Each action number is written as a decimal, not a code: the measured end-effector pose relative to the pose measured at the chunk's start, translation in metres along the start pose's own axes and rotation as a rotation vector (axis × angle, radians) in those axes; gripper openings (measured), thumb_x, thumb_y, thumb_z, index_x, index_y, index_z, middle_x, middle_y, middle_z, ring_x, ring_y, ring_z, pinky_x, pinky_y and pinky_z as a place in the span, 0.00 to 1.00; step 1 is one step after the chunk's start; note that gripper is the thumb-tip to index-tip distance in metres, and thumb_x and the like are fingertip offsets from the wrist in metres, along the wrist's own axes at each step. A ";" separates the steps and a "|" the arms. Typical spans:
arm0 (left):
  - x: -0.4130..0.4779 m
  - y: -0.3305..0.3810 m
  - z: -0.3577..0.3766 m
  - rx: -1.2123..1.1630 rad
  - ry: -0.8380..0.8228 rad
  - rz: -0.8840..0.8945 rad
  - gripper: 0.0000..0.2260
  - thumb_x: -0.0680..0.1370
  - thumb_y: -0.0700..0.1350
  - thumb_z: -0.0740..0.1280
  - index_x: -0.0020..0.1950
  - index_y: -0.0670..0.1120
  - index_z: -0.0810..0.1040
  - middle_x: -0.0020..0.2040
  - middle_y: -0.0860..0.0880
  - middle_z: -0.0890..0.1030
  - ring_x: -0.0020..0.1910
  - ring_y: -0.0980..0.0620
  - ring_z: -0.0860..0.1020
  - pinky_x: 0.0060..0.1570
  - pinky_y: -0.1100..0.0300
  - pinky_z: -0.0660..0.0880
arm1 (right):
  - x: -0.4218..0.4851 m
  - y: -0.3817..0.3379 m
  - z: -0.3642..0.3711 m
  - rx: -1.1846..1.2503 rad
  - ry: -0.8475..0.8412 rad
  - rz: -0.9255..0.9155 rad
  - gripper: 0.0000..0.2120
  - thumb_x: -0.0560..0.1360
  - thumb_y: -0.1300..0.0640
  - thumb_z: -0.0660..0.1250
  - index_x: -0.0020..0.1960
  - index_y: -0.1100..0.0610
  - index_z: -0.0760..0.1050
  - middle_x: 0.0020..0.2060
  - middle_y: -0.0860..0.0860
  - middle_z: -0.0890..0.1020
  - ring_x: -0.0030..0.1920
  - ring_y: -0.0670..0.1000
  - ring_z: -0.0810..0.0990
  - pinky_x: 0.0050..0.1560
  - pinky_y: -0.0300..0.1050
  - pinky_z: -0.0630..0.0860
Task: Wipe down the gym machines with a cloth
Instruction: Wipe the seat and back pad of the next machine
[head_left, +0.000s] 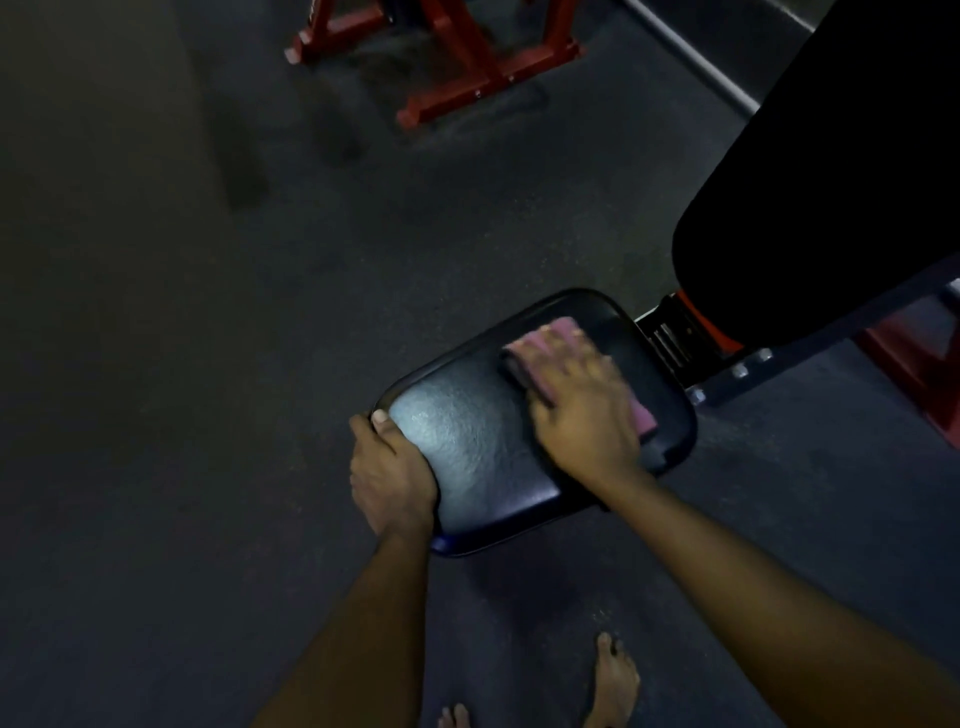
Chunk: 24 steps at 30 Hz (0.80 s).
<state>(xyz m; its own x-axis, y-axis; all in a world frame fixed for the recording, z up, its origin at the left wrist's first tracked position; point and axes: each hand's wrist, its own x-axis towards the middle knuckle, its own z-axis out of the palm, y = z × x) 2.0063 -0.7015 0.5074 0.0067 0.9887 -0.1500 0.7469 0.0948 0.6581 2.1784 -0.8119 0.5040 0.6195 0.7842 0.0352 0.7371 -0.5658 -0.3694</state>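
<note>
Pink cloth (561, 330): folded and soft, lying flat on the far half of the seat (478, 441), mostly under the right hand (582, 410). It's blurred, so mid-stroke by my reading.
Seat: black padded vinyl with rounded corners and a pebbled grain. The near half shines, though damp or just lit I cannot tell.
Right hand: palm down, fingers straight and spread, pressing the cloth onto the seat rather than clutching it.
Left hand (392, 467): wrapped round the seat's near-left corner, thumb on top, fingers curled under the edge, steadying it.
Progress: early, I judge. One seat is under the cloth and everything else is to come.
Back pad (831, 182): big, matte black, rounded end, rising just beyond the seat, with no cloth on it.
Frame (737, 371): dark steel bar with bright bolts, red-orange parts at the hinge, likely left to wipe.
Red machine (467, 57): painted steel legs, well apart at the top, untouched as far as shows.
Floor (208, 364): dark, speckled, matte rubber.
Feet (615, 680): bare, at the bottom edge.
</note>
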 end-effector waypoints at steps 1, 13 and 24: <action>0.000 -0.002 0.000 0.000 -0.004 0.004 0.14 0.86 0.56 0.47 0.54 0.50 0.67 0.45 0.46 0.78 0.46 0.43 0.76 0.47 0.49 0.69 | -0.003 0.018 -0.005 -0.015 0.025 0.077 0.33 0.74 0.50 0.62 0.79 0.43 0.64 0.80 0.48 0.64 0.80 0.56 0.59 0.75 0.63 0.63; 0.008 -0.020 -0.020 -0.194 -0.264 0.181 0.24 0.87 0.55 0.46 0.81 0.48 0.61 0.79 0.50 0.64 0.77 0.50 0.63 0.69 0.62 0.56 | -0.056 -0.007 0.009 -0.027 0.182 0.522 0.29 0.80 0.50 0.62 0.80 0.45 0.61 0.79 0.51 0.65 0.79 0.62 0.61 0.75 0.66 0.64; 0.058 -0.040 -0.057 -0.315 -0.428 0.313 0.25 0.87 0.54 0.47 0.60 0.45 0.82 0.59 0.48 0.83 0.62 0.49 0.78 0.63 0.57 0.69 | -0.118 -0.166 0.054 0.007 0.160 0.318 0.36 0.73 0.50 0.66 0.80 0.43 0.61 0.81 0.48 0.62 0.81 0.58 0.55 0.77 0.64 0.59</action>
<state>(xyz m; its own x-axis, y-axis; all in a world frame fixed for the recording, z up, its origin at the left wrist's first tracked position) 1.9386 -0.6411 0.5143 0.5089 0.8469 -0.1544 0.4342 -0.0977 0.8955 1.9687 -0.7965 0.5114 0.8527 0.5187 0.0618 0.4987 -0.7731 -0.3920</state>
